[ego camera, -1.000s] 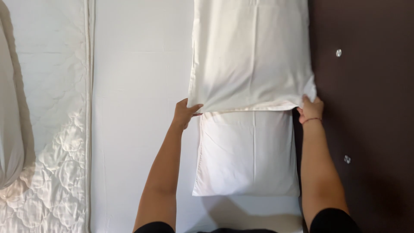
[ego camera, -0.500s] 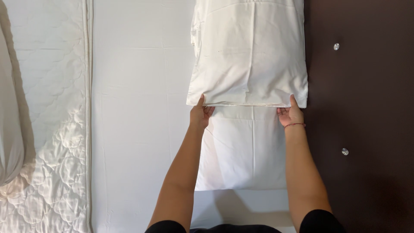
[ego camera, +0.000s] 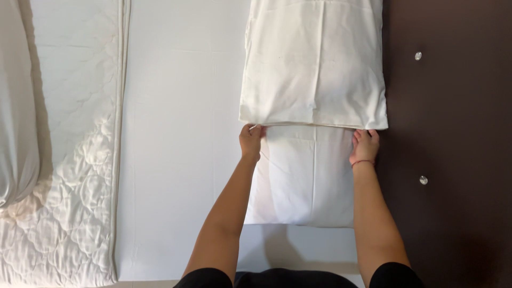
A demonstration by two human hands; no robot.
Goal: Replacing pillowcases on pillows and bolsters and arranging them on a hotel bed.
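A white pillow [ego camera: 304, 181] lies on the white bed sheet [ego camera: 181, 133], its far half inside a white pillowcase [ego camera: 314, 64]. My left hand [ego camera: 250, 142] grips the pillowcase's open edge at its near left corner. At the near right corner, my right hand [ego camera: 365, 146] holds the same edge. The case's opening runs straight across between my two hands. A thin red band circles my right wrist.
A quilted white mattress cover [ego camera: 64, 176] lies along the left. A dark brown padded headboard [ego camera: 453, 149] with round studs [ego camera: 423, 180] runs down the right side, right next to the pillow.
The pillowcase's open edge has straightened and my hands have shifted slightly nearer along the pillow. A second ago my left hand was further out to the left.
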